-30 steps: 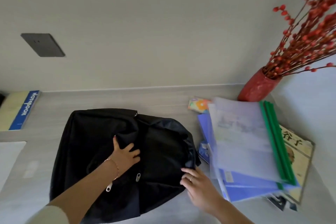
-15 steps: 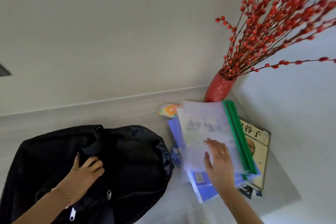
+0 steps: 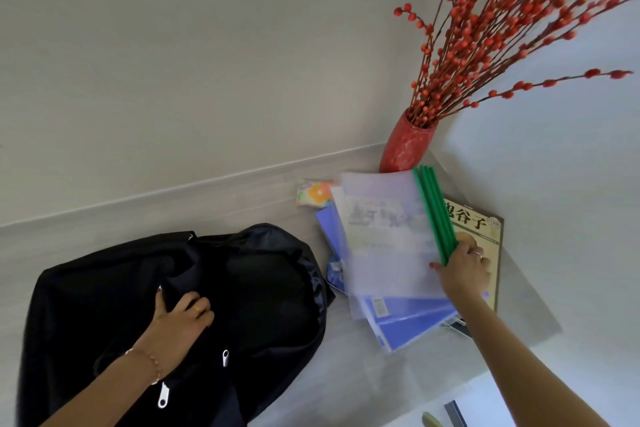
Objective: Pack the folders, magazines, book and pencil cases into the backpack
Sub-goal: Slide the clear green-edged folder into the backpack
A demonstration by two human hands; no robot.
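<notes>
A black backpack lies flat on the grey desk, and my left hand grips a fold of its fabric near the zip. To its right sits a pile: clear folders with green spines on top, blue folders beneath, and a yellow book with Chinese characters at the right. My right hand pinches the green-spined folders at their right edge, thumb on top. A floral pencil case peeks out behind the pile. A magazine corner shows under the blue folders.
A red vase of red berry branches stands in the corner just behind the pile. Walls close the desk at the back and right. Small objects lie on a white surface at the bottom right.
My right hand left the backpack's edge, crossed the clear folders and now pinches their green spine. My left hand curled onto the backpack fabric. The view swung right.
</notes>
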